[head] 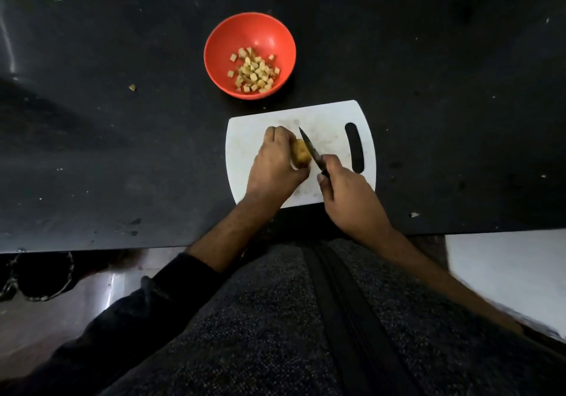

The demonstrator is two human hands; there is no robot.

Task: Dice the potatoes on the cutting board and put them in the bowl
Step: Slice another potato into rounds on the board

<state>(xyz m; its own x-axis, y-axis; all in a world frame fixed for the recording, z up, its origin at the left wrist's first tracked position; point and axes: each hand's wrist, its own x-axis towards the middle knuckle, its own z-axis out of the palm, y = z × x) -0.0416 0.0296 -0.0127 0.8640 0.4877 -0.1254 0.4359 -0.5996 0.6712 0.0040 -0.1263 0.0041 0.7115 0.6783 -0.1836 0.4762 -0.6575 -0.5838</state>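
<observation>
A white cutting board (330, 117) lies on the black counter. My left hand (272, 166) grips a yellow-brown potato piece (300, 153) on the board. My right hand (349, 199) holds a dark knife (310, 148) by its handle, the blade slanting along the potato's right side. Behind the board stands a red bowl (249, 26) holding several pale potato cubes (254, 72).
The black counter (122, 135) spreads wide on both sides, with a small potato scrap (132, 87) at the left and crumbs scattered about. A white surface (505, 267) sits at lower right beyond the counter's front edge. A white wall runs along the back.
</observation>
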